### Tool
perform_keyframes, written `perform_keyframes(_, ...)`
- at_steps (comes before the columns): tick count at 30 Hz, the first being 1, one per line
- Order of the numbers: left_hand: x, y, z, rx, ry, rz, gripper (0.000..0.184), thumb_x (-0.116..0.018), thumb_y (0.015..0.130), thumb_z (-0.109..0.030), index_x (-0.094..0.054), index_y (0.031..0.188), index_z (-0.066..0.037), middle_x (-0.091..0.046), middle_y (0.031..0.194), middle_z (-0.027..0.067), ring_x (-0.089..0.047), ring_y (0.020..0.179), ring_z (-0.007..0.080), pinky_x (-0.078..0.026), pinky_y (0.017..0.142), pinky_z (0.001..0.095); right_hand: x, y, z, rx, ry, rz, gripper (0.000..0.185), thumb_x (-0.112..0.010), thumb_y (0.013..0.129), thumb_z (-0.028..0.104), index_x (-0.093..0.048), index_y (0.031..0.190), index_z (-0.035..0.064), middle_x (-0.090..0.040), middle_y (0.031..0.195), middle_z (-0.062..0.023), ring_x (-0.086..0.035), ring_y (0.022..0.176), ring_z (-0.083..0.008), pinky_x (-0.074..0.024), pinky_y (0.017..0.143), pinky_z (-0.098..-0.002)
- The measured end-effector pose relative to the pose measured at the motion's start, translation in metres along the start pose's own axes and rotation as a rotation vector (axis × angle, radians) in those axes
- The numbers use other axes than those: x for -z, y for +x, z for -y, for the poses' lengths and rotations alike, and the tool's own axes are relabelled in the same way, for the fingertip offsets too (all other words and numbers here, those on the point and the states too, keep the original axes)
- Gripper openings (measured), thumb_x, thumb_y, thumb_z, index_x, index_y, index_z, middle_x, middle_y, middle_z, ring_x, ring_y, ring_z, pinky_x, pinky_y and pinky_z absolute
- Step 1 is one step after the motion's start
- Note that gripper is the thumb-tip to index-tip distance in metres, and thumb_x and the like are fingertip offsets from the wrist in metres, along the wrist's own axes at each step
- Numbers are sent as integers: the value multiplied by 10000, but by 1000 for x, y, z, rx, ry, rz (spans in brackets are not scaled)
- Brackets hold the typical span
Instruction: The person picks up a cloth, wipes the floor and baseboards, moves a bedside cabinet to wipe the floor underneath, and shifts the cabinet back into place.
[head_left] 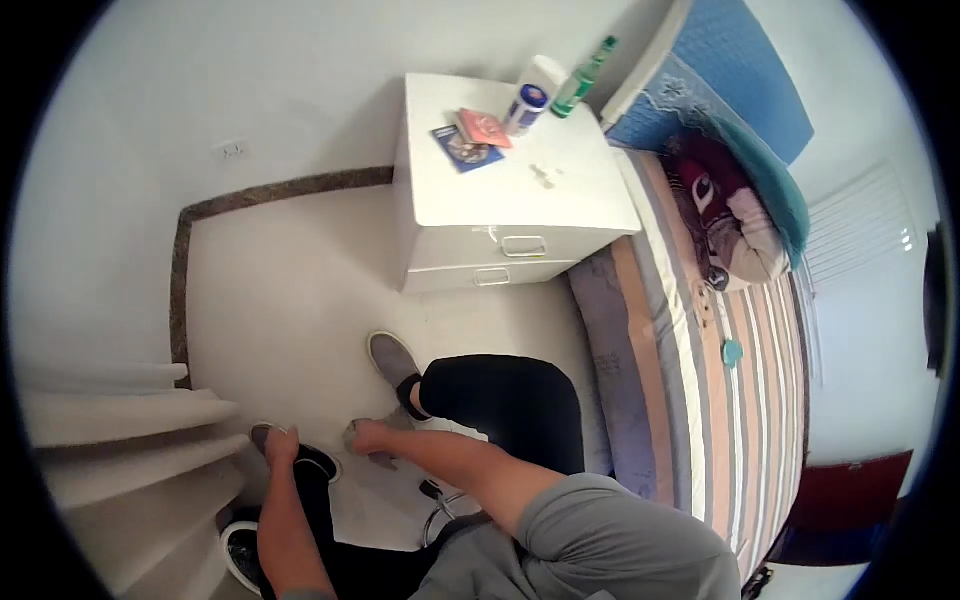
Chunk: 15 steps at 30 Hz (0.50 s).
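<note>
Low at the left, my left hand is closed over the upper of a dark slip-on shoe with a pale sole edge. To its right, my right hand is closed in a fist above the floor. A small greyish thing shows at its fingertips, too small to name. A grey slip-on shoe on my other foot rests flat on the floor, ahead of my right hand. Near my lap, a dark-tipped thing with a pale loop is partly hidden by my clothes.
A white nightstand carries a green bottle, a white-and-blue container and booklets. The striped bed stands at the right. A pale curtain and a black shoe are at the left.
</note>
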<state>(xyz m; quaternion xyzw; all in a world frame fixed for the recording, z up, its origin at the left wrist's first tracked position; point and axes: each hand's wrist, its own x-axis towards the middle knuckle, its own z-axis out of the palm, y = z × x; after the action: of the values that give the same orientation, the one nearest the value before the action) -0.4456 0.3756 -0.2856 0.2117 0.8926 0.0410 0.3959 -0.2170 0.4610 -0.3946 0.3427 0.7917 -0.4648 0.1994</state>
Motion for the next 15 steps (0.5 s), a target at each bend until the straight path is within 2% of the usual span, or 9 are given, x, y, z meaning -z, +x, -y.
perform_keyframes(1,5,-7,-11,-15,0,-22,721,-638,912,-494,-571,1366,62,-545,1421,306,-498,1349,441,-410,1119,479,7,-16,4,63,2,-52,311,-679,772,268,-734,902,-9,-731,934,-216,-694,848,-372,-544,759,-496)
perform_keyframes(2,8,-10,-18,-147,10,-100,707,-642,912,-486,-577,1357,59,-562,1399,304,-521,1325,440,-423,1106,481,14,-33,8,126,0,-105,287,-665,763,254,-736,862,-6,-730,893,-217,-690,799,-376,-543,733,-505)
perform_keyframes(5,18,-29,-50,-465,77,-244,670,-667,903,-446,-585,1337,57,-600,1335,312,-576,1240,462,-458,1061,499,85,-79,30,-46,109,-129,364,-705,756,296,-742,933,-19,-740,995,-214,-707,853,-360,-555,769,-494)
perform_keyframes(7,23,-32,-61,-649,92,-284,674,-671,919,-436,-557,1379,43,-641,1274,271,-651,1131,380,-532,952,468,104,-91,21,-46,147,-175,399,-726,754,300,-738,978,-30,-743,1004,-216,-715,870,-345,-564,775,-477)
perform_keyframes(9,65,-141,-107,-445,-247,101,655,-662,949,-403,-521,1422,27,-661,1193,195,-669,1031,254,-569,842,396,131,-113,21,-36,222,-186,413,-738,764,286,-727,999,-53,-745,978,-222,-720,870,-333,-575,776,-452)
perform_keyframes(10,70,-163,-109,-435,-243,87,655,-662,949,-403,-521,1422,27,-661,1193,195,-669,1031,254,-569,842,396,153,-139,27,-93,406,-214,395,-738,769,269,-724,984,-62,-747,981,-218,-724,865,-325,-578,769,-442)
perform_keyframes(12,79,-189,-122,-516,-378,195,626,-653,971,-364,-498,1447,11,-649,1135,129,-640,974,167,-568,771,334,187,-165,27,-30,175,-212,359,-742,765,236,-720,964,-61,-747,978,-216,-730,844,-317,-582,750,-432)
perform_keyframes(13,80,-197,-124,-517,-364,182,626,-653,971,-364,-498,1447,11,-649,1135,129,-640,974,167,-568,771,334,203,-177,26,-5,103,-216,347,-744,763,225,-718,958,-61,-747,976,-215,-732,837,-314,-583,744,-429)
perform_keyframes(15,76,-212,-120,-612,-420,191,608,-649,978,-340,-493,1456,0,-649,1138,120,-640,978,192,-568,790,349,223,-192,20,124,-160,-171,366,-697,790,293,-742,948,-35,-731,1071,-231,-714,967,-351,-576,851,-445)
